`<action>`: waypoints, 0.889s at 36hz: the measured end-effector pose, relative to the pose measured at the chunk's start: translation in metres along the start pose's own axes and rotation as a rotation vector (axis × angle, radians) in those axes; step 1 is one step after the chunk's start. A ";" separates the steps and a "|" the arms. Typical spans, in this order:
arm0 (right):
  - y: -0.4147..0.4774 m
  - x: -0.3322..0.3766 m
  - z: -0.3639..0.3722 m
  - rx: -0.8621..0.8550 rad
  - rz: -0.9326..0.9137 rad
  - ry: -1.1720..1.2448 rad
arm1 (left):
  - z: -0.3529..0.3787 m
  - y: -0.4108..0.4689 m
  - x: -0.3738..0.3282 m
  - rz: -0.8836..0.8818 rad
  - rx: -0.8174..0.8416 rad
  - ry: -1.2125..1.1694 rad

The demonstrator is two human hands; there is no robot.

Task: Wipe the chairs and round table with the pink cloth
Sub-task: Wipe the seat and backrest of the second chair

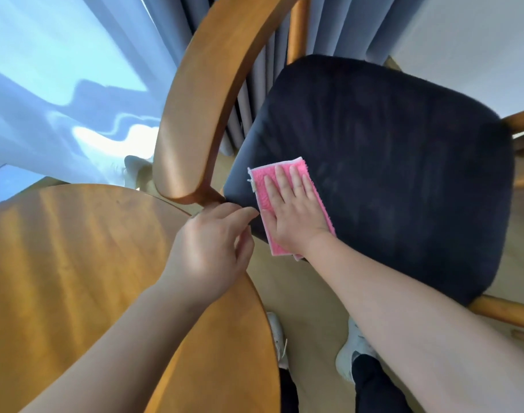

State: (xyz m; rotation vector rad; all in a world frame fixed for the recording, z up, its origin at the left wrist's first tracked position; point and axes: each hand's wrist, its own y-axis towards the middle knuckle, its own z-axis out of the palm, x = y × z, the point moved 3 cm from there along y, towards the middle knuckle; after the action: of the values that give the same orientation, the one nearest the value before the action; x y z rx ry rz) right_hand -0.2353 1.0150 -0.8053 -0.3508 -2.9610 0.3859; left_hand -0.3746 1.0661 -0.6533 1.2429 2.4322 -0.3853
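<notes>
A wooden chair with a dark navy seat cushion (389, 162) and a curved wooden backrest (201, 93) stands beside the round wooden table (61, 263). A folded pink cloth (262, 186) lies on the cushion's near left corner. My right hand (296, 210) presses flat on the cloth with straight fingers. My left hand (210, 248) hovers over the table's edge, its fingertips at the lower end of the backrest beside the cushion; its fingers are loosely curled and hold nothing that I can see.
Grey curtains (255, 84) and a sheer white curtain (61, 84) hang behind the chair. Part of another wooden chair frame (523, 123) shows at the right edge. My white shoes (353, 350) stand on the wooden floor between table and chair.
</notes>
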 end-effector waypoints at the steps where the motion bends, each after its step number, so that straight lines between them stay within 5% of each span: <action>1: -0.005 -0.005 0.001 0.001 0.017 -0.001 | 0.002 0.002 -0.003 0.008 0.009 0.010; 20: -0.133 -0.132 0.026 0.041 0.380 0.007 | 0.050 0.013 -0.076 0.118 0.108 -0.004; 32: -0.208 -0.189 0.010 -0.077 0.620 0.305 | 0.047 0.004 -0.110 0.103 0.140 0.063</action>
State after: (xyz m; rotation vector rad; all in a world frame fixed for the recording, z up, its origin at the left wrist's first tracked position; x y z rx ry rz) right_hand -0.0983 0.7707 -0.7787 -1.2226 -2.5135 0.2465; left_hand -0.3030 0.9707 -0.6457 1.4531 2.4157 -0.5007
